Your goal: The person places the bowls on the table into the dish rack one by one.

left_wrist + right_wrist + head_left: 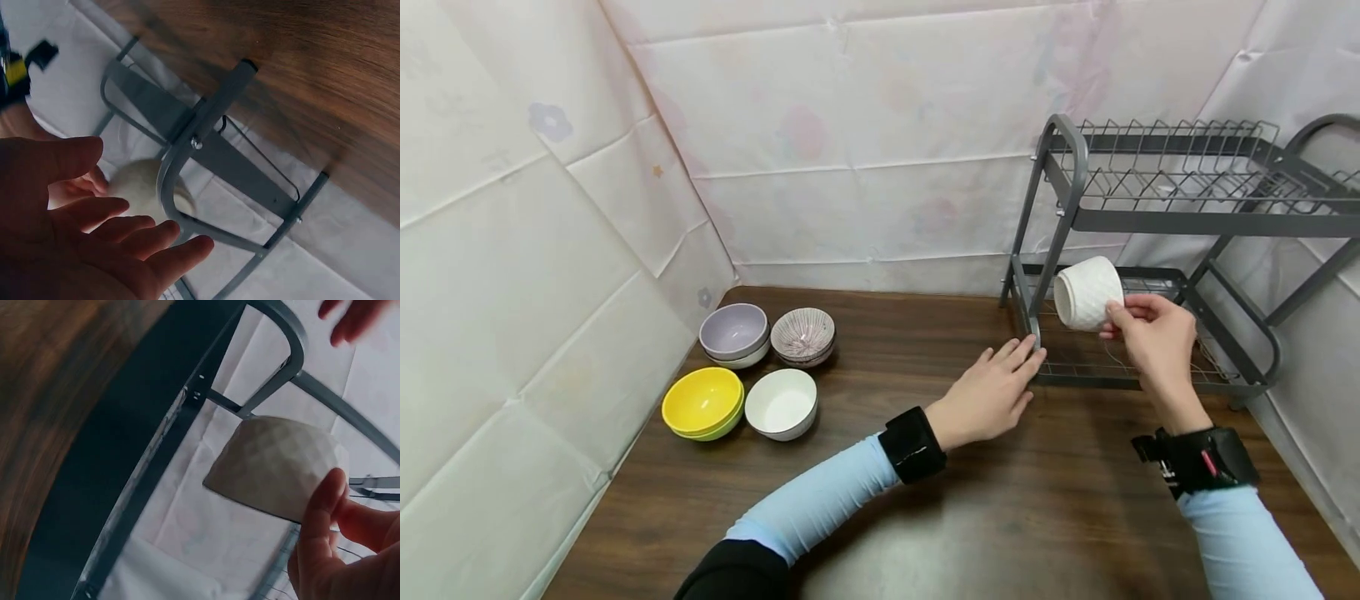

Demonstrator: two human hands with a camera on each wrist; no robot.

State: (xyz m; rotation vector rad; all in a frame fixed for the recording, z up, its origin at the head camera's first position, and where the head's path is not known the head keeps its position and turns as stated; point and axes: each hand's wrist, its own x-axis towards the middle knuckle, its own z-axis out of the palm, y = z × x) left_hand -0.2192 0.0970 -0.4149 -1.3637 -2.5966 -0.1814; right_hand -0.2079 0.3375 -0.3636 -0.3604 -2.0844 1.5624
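Note:
Pinched by its base between the thumb and fingers of my right hand (1157,333) is a white bowl (1084,293) with a diamond-textured outside. The bowl is tipped on its side, its mouth facing left, between the two tiers of a grey metal dish rack (1210,222). The right wrist view shows the textured side of the bowl (275,465) close up, with the fingertips at its narrow end. My left hand (988,392) has its fingers extended, fingertips right at the rack's front left post (1047,287); nothing is in its palm.
Stacked bowls stand at the table's left: purple (733,329), striped (803,335) and yellow over green (702,398). Beside them is a white bowl with a grey outside (781,404). White sheeting (865,125) hangs behind the wooden table (880,358).

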